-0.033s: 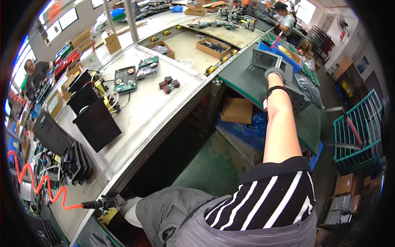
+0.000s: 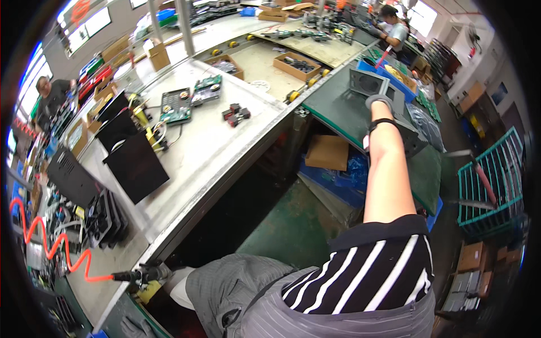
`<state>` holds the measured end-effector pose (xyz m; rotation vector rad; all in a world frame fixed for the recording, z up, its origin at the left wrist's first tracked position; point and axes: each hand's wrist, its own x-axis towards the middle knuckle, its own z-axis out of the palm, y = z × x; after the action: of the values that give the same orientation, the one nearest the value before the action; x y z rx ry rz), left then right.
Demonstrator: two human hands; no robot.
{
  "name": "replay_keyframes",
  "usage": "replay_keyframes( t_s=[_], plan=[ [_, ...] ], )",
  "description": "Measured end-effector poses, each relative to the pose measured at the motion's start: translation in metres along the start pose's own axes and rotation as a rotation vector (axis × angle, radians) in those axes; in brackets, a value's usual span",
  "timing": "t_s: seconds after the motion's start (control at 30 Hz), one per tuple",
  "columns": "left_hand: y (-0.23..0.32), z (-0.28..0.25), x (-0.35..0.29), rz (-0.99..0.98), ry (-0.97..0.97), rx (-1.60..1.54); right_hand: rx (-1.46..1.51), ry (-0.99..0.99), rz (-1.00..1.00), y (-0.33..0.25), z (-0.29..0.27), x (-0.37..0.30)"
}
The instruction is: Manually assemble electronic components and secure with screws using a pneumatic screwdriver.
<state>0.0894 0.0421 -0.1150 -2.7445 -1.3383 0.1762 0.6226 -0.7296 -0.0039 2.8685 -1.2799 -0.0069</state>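
My right arm, in a black-and-white striped sleeve with a dark wristband, stretches far forward to the right. My right hand (image 2: 378,102), in a grey glove, is at a dark grey metal case (image 2: 369,83) on a green-topped table (image 2: 332,104). Its fingers are hidden from view, so their grip cannot be made out. No left forearm shows. At the lower left, a grey glove (image 2: 137,328) lies on a green surface; no arm is seen leading to it. Above it, a dark power tool (image 2: 141,275) hangs on a coiled orange hose (image 2: 70,265) by the bench edge.
Black panels (image 2: 137,162), circuit boards (image 2: 176,105) and small dark red-and-black parts (image 2: 235,115) sit on the pale bench (image 2: 197,149). A cardboard box (image 2: 296,66) of parts stands farther back. Teal racks (image 2: 490,180) are at the right. Two people (image 2: 393,34) (image 2: 53,101) work farther off.
The whole view has shifted very slightly. My right hand stays at the metal case.
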Motion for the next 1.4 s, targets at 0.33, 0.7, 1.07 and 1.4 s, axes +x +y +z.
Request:
replay_keyframes(
  t_s=[0.33,0.7,1.07,1.4],
  plan=[
    [0.032,-0.018,-0.014,0.012,-0.050,-0.021,0.037,-0.197,-0.294,0.074,0.040,0.107],
    [0.041,-0.045,-0.027,-0.013,-0.066,-0.031,1.229,-0.533,0.027,0.029,0.120,0.087],
    [0.040,-0.042,-0.023,0.054,-0.101,-0.096,1.942,-1.143,-0.455,-0.105,0.013,-0.189],
    [0.006,-0.072,-0.055,0.087,-0.061,-0.828,1.310,-1.901,-1.196,-0.138,-0.008,-0.460]
  ],
)
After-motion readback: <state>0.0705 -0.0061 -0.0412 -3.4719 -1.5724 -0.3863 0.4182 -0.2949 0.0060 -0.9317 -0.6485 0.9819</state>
